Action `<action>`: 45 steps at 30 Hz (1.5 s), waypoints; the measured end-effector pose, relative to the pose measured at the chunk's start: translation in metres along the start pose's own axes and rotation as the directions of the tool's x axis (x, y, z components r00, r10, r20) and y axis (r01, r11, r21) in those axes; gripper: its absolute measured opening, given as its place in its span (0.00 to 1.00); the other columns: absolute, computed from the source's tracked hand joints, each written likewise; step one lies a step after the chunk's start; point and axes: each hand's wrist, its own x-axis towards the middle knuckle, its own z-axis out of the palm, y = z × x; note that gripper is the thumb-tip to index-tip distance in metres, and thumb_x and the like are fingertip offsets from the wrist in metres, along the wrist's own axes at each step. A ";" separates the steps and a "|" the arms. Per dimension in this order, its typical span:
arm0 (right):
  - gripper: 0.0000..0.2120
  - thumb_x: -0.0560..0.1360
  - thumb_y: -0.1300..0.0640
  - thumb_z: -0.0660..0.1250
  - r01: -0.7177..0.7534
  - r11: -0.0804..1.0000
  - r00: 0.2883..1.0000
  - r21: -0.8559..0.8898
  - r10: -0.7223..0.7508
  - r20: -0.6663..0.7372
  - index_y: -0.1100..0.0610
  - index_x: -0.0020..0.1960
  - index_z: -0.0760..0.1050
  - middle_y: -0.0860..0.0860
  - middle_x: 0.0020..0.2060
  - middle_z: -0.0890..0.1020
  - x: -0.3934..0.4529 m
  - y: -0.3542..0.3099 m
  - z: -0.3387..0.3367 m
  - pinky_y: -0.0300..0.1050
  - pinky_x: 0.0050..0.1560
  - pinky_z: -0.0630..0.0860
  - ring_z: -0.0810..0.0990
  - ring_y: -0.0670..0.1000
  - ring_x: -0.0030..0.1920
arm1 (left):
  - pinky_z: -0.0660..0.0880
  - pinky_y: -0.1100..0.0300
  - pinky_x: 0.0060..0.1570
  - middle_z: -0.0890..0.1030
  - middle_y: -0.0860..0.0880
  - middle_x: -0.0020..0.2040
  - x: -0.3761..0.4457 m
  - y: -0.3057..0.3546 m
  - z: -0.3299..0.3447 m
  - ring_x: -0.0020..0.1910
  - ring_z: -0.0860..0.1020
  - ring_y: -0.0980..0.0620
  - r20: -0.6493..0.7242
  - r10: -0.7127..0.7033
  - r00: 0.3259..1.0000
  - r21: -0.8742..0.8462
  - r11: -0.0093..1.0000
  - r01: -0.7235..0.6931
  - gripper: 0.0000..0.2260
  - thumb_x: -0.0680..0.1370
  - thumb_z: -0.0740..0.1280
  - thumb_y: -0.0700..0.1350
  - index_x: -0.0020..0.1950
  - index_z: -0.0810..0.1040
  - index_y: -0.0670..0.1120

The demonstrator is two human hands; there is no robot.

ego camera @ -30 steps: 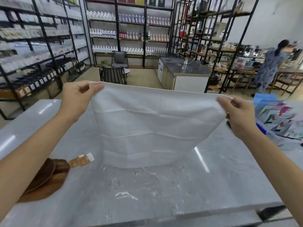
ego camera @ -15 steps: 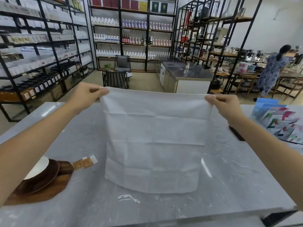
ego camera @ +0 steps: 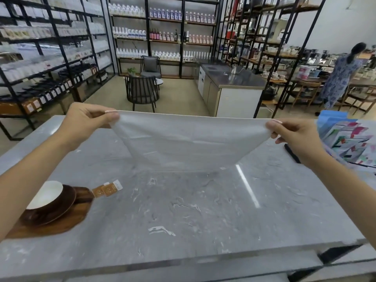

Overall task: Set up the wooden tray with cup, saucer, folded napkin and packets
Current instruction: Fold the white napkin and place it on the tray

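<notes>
A white napkin is stretched open above the grey marble table. My left hand pinches its upper left corner and my right hand pinches its upper right corner. The cloth slopes away from me, with its far edge low over the table. At the near left lies the wooden tray, carrying a dark brown saucer with a white-lined cup on it. Two orange packets lie by the tray's far right corner.
Colourful printed packages and a thin black object lie at the table's right side. Beyond the table are a black chair, a steel counter, stocked shelves and a person standing at the far right.
The napkin hung down facing me, held high; now both hands are lower and wider apart, and the cloth has swung away towards the far side of the table.
</notes>
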 end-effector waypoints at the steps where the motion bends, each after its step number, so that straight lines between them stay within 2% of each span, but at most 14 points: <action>1: 0.08 0.72 0.43 0.75 -0.006 1.000 1.000 0.012 0.006 0.007 0.44 0.48 0.87 0.49 0.38 0.87 -0.010 0.003 -0.001 0.34 0.35 0.80 0.83 0.45 0.35 | 0.82 0.66 0.43 0.88 0.55 0.41 -0.011 -0.001 -0.002 0.40 0.85 0.58 0.025 -0.011 1.000 0.000 1.000 0.011 0.07 0.71 0.75 0.43 0.48 0.88 0.51; 5: 0.07 0.72 0.47 0.75 -0.059 0.998 0.996 0.029 0.057 0.064 0.47 0.48 0.88 0.53 0.37 0.87 -0.064 0.022 -0.001 0.37 0.34 0.81 0.82 0.48 0.34 | 0.79 0.72 0.39 0.88 0.53 0.40 -0.058 -0.017 -0.003 0.39 0.85 0.58 0.137 -0.099 0.986 0.066 0.994 0.090 0.08 0.68 0.76 0.44 0.42 0.89 0.56; 10: 0.06 0.71 0.52 0.74 -0.173 0.983 0.981 0.067 0.166 0.097 0.51 0.45 0.88 0.55 0.35 0.86 -0.138 0.062 0.007 0.41 0.32 0.79 0.80 0.50 0.32 | 0.79 0.70 0.38 0.88 0.49 0.39 -0.122 -0.053 0.000 0.38 0.86 0.57 0.266 -0.190 0.945 0.100 0.981 0.169 0.06 0.66 0.77 0.45 0.42 0.89 0.52; 15: 0.09 0.71 0.48 0.75 -0.242 0.968 0.968 0.059 0.237 0.086 0.51 0.47 0.88 0.53 0.38 0.88 -0.179 0.091 0.017 0.39 0.33 0.79 0.81 0.49 0.33 | 0.77 0.72 0.41 0.89 0.50 0.42 -0.155 -0.080 0.007 0.41 0.84 0.62 0.318 -0.243 0.916 0.085 0.970 0.228 0.07 0.68 0.76 0.42 0.44 0.89 0.50; 18: 0.12 0.70 0.43 0.76 -0.278 0.959 0.960 0.049 0.275 0.054 0.49 0.48 0.88 0.49 0.44 0.89 -0.178 0.100 0.026 0.38 0.34 0.79 0.82 0.44 0.36 | 0.79 0.70 0.42 0.89 0.47 0.45 -0.156 -0.092 0.013 0.43 0.85 0.58 0.274 -0.306 0.911 0.007 0.948 0.317 0.08 0.69 0.75 0.41 0.46 0.89 0.47; 22: 0.15 0.71 0.40 0.74 -0.357 0.933 0.932 0.043 0.353 0.077 0.50 0.50 0.87 0.47 0.46 0.88 -0.162 0.116 0.042 0.36 0.38 0.81 0.85 0.43 0.42 | 0.83 0.59 0.47 0.88 0.42 0.51 -0.150 -0.113 0.026 0.50 0.86 0.47 0.247 -0.408 0.879 -0.058 0.899 0.434 0.10 0.72 0.74 0.44 0.52 0.87 0.42; 25: 0.15 0.72 0.39 0.73 -0.422 0.906 0.902 0.022 0.417 0.106 0.49 0.49 0.86 0.47 0.45 0.88 -0.148 0.132 0.057 0.37 0.40 0.83 0.86 0.44 0.44 | 0.83 0.62 0.44 0.88 0.46 0.47 -0.139 -0.133 0.043 0.47 0.87 0.51 0.167 -0.486 0.858 -0.054 0.864 0.501 0.05 0.76 0.72 0.41 0.49 0.88 0.46; 28: 0.12 0.76 0.42 0.71 -0.490 0.872 0.866 0.005 0.486 0.115 0.50 0.47 0.86 0.47 0.43 0.88 -0.131 0.151 0.074 0.39 0.42 0.82 0.86 0.45 0.43 | 0.82 0.66 0.39 0.88 0.50 0.44 -0.125 -0.158 0.063 0.41 0.86 0.56 0.112 -0.533 0.839 -0.024 0.842 0.538 0.08 0.79 0.70 0.42 0.43 0.87 0.52; 30: 0.11 0.77 0.45 0.71 -0.542 0.840 0.835 -0.001 0.539 0.109 0.51 0.44 0.85 0.48 0.40 0.87 -0.119 0.165 0.086 0.39 0.41 0.82 0.85 0.47 0.42 | 0.81 0.61 0.40 0.88 0.47 0.44 -0.116 -0.176 0.074 0.39 0.84 0.55 0.070 -0.541 0.838 0.021 0.841 0.541 0.08 0.80 0.69 0.44 0.44 0.86 0.50; 32: 0.13 0.78 0.46 0.70 -0.581 0.813 0.808 -0.023 0.580 0.099 0.54 0.43 0.84 0.50 0.38 0.85 -0.109 0.180 0.096 0.39 0.40 0.82 0.84 0.48 0.42 | 0.75 0.56 0.41 0.86 0.42 0.42 -0.111 -0.194 0.083 0.39 0.81 0.52 0.051 -0.534 0.844 0.115 0.842 0.526 0.08 0.81 0.69 0.46 0.45 0.82 0.45; 36: 0.12 0.80 0.48 0.69 -0.649 0.752 0.748 -0.118 0.659 0.080 0.54 0.43 0.82 0.52 0.37 0.82 -0.098 0.207 0.115 0.48 0.43 0.83 0.82 0.53 0.40 | 0.70 0.64 0.36 0.82 0.55 0.30 -0.107 -0.224 0.101 0.33 0.77 0.60 0.029 -0.538 0.842 0.273 0.815 0.512 0.10 0.80 0.69 0.43 0.39 0.78 0.46; 37: 0.10 0.80 0.49 0.69 -0.655 0.739 0.739 -0.159 0.670 0.069 0.52 0.43 0.82 0.51 0.37 0.83 -0.098 0.213 0.118 0.50 0.44 0.82 0.82 0.53 0.39 | 0.72 0.61 0.37 0.82 0.55 0.33 -0.107 -0.229 0.104 0.35 0.79 0.56 0.018 -0.551 0.834 0.308 0.797 0.520 0.08 0.80 0.69 0.42 0.40 0.78 0.45; 40: 0.07 0.79 0.51 0.69 -0.641 0.714 0.738 -0.283 0.674 0.028 0.53 0.53 0.83 0.51 0.44 0.87 -0.102 0.229 0.126 0.51 0.53 0.82 0.85 0.55 0.46 | 0.74 0.57 0.44 0.85 0.43 0.44 -0.107 -0.238 0.109 0.44 0.82 0.45 -0.050 -0.578 0.815 0.334 0.759 0.559 0.04 0.79 0.70 0.40 0.48 0.81 0.40; 45: 0.13 0.78 0.54 0.70 -0.634 0.674 0.742 -0.380 0.669 -0.049 0.57 0.62 0.79 0.51 0.45 0.85 -0.107 0.228 0.131 0.47 0.52 0.76 0.83 0.57 0.51 | 0.72 0.57 0.44 0.84 0.44 0.47 -0.107 -0.233 0.115 0.43 0.80 0.47 -0.093 -0.550 0.830 0.485 0.703 0.520 0.08 0.77 0.72 0.41 0.53 0.78 0.41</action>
